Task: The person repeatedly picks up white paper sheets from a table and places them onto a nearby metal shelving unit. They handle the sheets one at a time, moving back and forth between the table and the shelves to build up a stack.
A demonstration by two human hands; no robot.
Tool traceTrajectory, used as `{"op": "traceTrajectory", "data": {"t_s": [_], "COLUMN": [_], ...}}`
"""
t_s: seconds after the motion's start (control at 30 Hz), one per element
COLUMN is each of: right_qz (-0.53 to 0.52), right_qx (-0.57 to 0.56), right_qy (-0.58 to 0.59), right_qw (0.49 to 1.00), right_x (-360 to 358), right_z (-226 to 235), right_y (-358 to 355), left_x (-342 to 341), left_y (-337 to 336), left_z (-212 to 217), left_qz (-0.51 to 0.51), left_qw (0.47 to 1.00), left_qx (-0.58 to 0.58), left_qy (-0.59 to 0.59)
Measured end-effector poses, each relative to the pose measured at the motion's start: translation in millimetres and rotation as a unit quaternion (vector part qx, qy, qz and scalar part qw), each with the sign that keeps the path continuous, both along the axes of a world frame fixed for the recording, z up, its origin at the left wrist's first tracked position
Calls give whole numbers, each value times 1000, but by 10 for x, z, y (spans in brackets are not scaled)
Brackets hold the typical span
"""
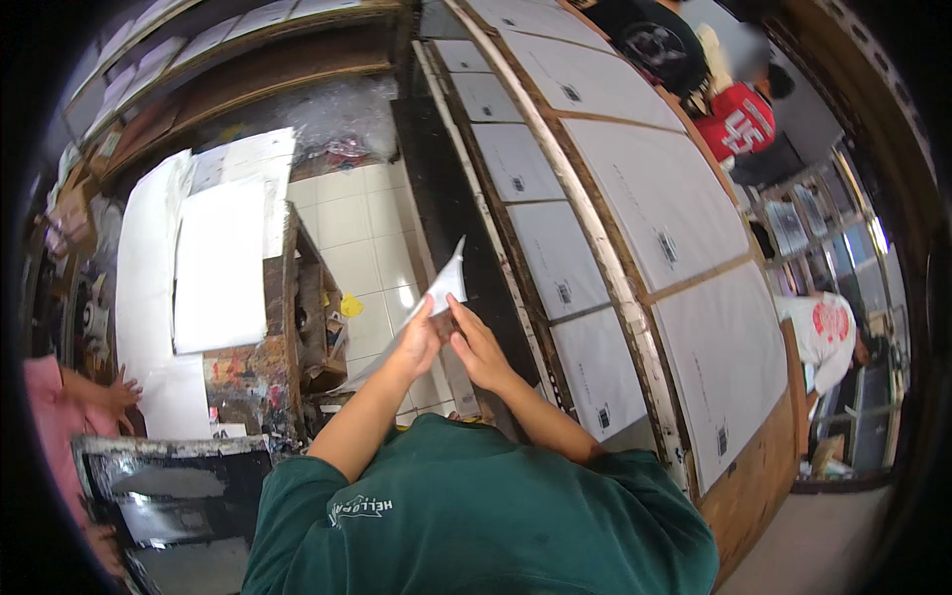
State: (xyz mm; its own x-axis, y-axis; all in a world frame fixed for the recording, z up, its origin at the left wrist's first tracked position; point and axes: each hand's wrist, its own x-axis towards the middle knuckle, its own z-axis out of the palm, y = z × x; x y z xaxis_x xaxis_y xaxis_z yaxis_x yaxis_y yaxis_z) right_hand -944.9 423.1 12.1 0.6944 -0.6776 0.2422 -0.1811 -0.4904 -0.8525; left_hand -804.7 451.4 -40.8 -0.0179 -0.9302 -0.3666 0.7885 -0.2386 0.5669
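Note:
A thin white sheet [452, 282] is held up in front of me, seen almost edge-on with a pointed corner at the top. I cannot tell whether it is paper or cloth. My left hand [419, 342] is closed on its left side, and part of the sheet trails down behind that forearm. Close beside it, my right hand [480, 349] grips the sheet's lower right edge between thumb and fingers. Both hands are over the gap between a dark bench [446, 178] and the tiled floor.
On the right, a long table carries rows of printed white sheets [620, 198] in wooden frames [585, 174]. White sheets [220, 268] lie stacked on a paint-stained table [248, 387] at left. A co-worker's hand [123, 391] rests near them, beside a dark-framed screen [174, 521]. Other people stand beyond the right table.

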Motion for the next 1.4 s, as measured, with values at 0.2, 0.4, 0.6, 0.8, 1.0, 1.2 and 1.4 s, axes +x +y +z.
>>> {"op": "traceTrajectory", "data": {"t_s": [0.2, 0.4, 0.6, 0.8, 1.0, 1.2, 1.4], "right_qz": [-109, -151, -176, -153, -49, -136, -391], "right_qx": [-81, -18, -26, -149, -222, -100, 58], "right_qy": [91, 75, 4, 64, 82, 95, -155], "right_qw": [987, 985, 984, 975, 970, 981, 905], "right_x": [480, 619, 454, 432, 656, 286, -1361], "right_z": [-275, -279, -64, 4, -50, -92, -239], "right_y": [-137, -216, -476, -577, -525, -1003, -2099], "left_x": [-144, 20, 635, 2313, 3004, 3133, 3219], "left_y": [-22, 200, 788, 992, 1005, 951, 899], "left_z": [135, 212, 213, -679, -622, -928, -1033], "left_qz": [35, -136, -177, 535, 163, 113, 142], "left_qw": [998, 990, 963, 706, 448, 302, 257], "left_qx": [12, 12, 54, 311, 497, 526, 505], "left_qy": [51, -33, -197, -344, -725, -787, -812]}}
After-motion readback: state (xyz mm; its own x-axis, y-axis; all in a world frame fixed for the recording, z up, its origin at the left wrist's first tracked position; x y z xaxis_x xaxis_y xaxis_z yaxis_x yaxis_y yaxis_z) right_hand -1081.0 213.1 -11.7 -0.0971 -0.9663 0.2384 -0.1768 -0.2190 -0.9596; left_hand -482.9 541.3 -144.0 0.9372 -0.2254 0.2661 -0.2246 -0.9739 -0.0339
